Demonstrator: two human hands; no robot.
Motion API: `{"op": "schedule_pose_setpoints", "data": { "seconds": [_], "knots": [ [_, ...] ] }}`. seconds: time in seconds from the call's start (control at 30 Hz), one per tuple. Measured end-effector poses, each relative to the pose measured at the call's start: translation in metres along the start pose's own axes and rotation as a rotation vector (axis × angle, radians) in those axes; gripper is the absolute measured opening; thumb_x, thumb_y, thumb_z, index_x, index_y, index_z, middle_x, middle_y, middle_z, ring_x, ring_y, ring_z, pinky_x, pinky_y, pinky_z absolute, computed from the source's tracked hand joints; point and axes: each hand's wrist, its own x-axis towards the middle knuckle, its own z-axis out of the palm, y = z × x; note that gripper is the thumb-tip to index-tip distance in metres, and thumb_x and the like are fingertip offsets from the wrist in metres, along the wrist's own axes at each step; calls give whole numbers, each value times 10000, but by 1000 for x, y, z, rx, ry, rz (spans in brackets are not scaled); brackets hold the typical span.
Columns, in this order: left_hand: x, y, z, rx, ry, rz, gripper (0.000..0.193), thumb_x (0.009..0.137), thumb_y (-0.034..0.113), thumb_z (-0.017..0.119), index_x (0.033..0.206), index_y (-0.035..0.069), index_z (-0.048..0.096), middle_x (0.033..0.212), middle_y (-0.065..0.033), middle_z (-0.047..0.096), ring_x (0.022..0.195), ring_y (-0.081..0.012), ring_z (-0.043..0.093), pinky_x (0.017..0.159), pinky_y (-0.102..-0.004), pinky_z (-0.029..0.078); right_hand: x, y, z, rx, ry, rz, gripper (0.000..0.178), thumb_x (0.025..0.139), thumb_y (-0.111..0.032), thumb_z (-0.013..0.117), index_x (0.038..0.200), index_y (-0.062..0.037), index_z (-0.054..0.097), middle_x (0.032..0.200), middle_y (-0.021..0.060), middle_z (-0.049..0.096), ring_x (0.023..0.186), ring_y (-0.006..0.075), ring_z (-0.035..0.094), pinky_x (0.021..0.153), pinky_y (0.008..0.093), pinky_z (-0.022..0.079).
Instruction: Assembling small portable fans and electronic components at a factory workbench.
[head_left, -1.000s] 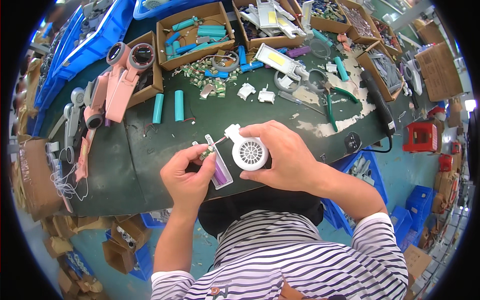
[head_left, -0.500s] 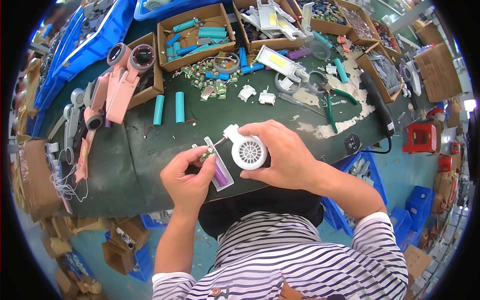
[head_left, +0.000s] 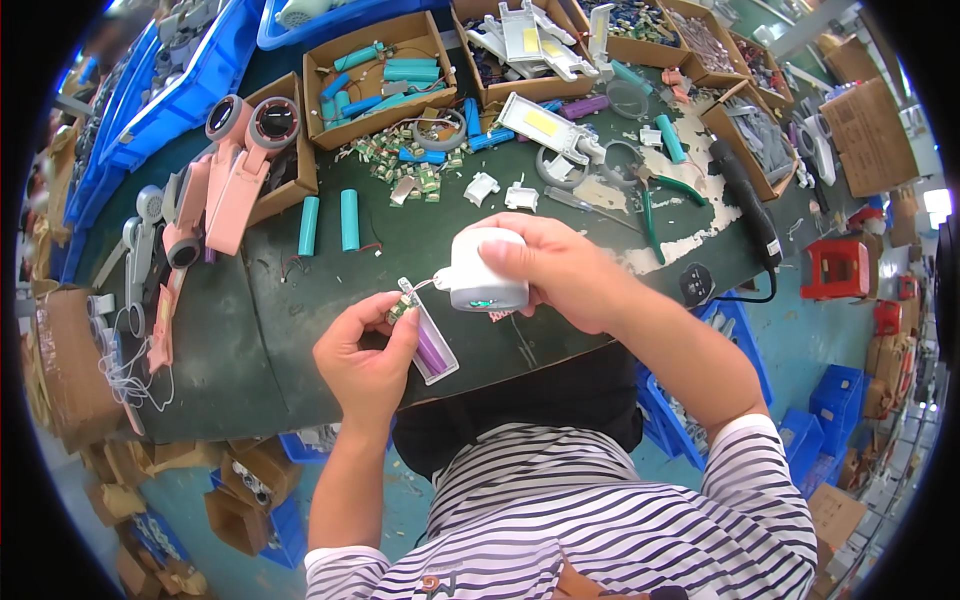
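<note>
My left hand (head_left: 362, 348) pinches a small green circuit board (head_left: 401, 308) between thumb and fingertips. Just below it, a long white handle shell (head_left: 447, 366) with a purple battery cell (head_left: 428, 345) inside lies on the table. Thin wires run from the board toward a round white fan head (head_left: 487, 262). My right hand (head_left: 570, 272) grips that fan head, thumb on top, with its side toward me. A green glow (head_left: 484, 303) shows on its near face. The fingers beneath the fan head are mostly hidden.
Cardboard boxes with teal cells (head_left: 411, 72) and white shells (head_left: 530, 40) line the back. Pink handheld fans (head_left: 238, 180) lie left. Two teal cells (head_left: 349, 220), green-handled pliers (head_left: 650, 205), a screwdriver (head_left: 590, 204) and a black corded tool (head_left: 745, 205) lie beyond my hands.
My right hand has turned the fan head over, so the round grille is out of sight and a green glow shows. My left hand keeps its pinch on the circuit board.
</note>
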Motion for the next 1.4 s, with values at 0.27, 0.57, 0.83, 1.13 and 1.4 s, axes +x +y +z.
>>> {"op": "schedule_pose_setpoints", "data": {
  "seconds": [0.27, 0.57, 0.83, 1.13, 1.4],
  "knots": [
    [-1, -1, 0, -5, 7, 13, 198, 840, -15, 781, 1030, -49, 738, 855, -24, 708, 744, -60, 593, 706, -210, 480, 15, -4, -8, 352, -15, 278, 565, 1032, -577, 528, 1068, -25, 641, 812, 79, 662, 609, 162, 645, 506, 264, 493],
    [-1, -1, 0, -50, 4, 18, 190, 851, -36, 771, 1036, -62, 736, 892, -57, 726, 730, -67, 634, 658, -207, 515, 18, -7, -8, 390, -33, 287, 564, 1027, -585, 531, 1037, -34, 650, 804, 71, 667, 591, 152, 640, 502, 272, 516],
    [-3, 2, 1, -89, 14, -37, 198, 851, -35, 769, 1044, -60, 731, 896, -44, 726, 786, -72, 609, 756, -220, 483, 23, -4, -10, 393, -69, 286, 558, 1020, -584, 547, 1032, -41, 673, 823, 66, 675, 617, 131, 630, 505, 268, 514],
    [-3, -1, 1, -78, 11, 7, 217, 850, -37, 772, 1061, -56, 724, 910, -47, 715, 789, -77, 618, 751, -216, 486, 21, -8, -14, 365, -85, 298, 561, 1010, -588, 565, 1010, -41, 687, 825, 65, 680, 608, 125, 614, 500, 247, 488],
    [-4, -10, -2, -41, 7, 95, 542, 781, 11, 848, 1276, -31, 631, 1067, -98, 707, 824, -105, 630, 802, -263, 514, 23, -22, -10, 414, -125, 338, 555, 1017, -587, 547, 1032, -49, 679, 813, 64, 685, 587, 139, 635, 482, 248, 495]
  ]
}}
